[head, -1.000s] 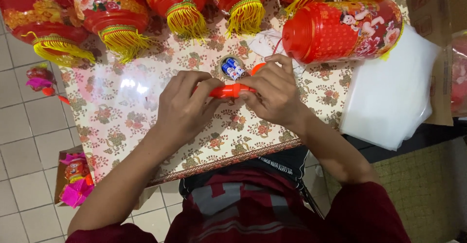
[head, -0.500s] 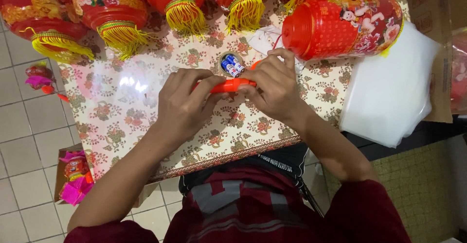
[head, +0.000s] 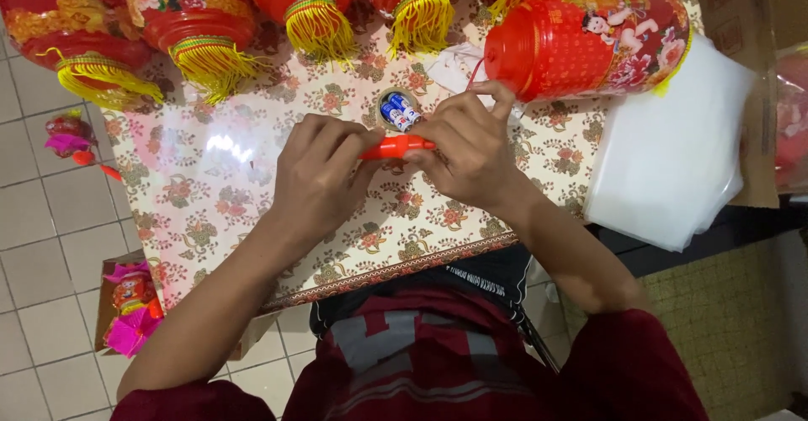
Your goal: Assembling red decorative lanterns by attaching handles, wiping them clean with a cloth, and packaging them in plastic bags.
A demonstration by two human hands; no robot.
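Floor tiles (head: 50, 219) at far left, with a small pink-and-red toy (head: 69, 135) lying on them and a box of pink and orange trinkets (head: 130, 303) lower down. Table (head: 210, 210) under a glossy floral cloth. Along its far edge, a row of red lanterns (head: 194, 8) with yellow fringes (head: 202, 63), bases toward the camera. Left hand (head: 320, 173), fingers curled shut around one end of an orange handle (head: 396, 146), which lies level just above the cloth at table centre. Just beyond the handle, a small round holder with two blue-and-white batteries (head: 399, 109), resting on the cloth. Right hand (head: 467, 147), fingers closed on the handle's other end, forefinger raised toward a thin red cord. Behind it, a red cylindrical lantern (head: 589, 42) on its side, printed with figures and flowers. At right, a stack of clear plastic bags (head: 665, 160) overhanging the table edge. Lower right, green patterned flooring (head: 724, 328).
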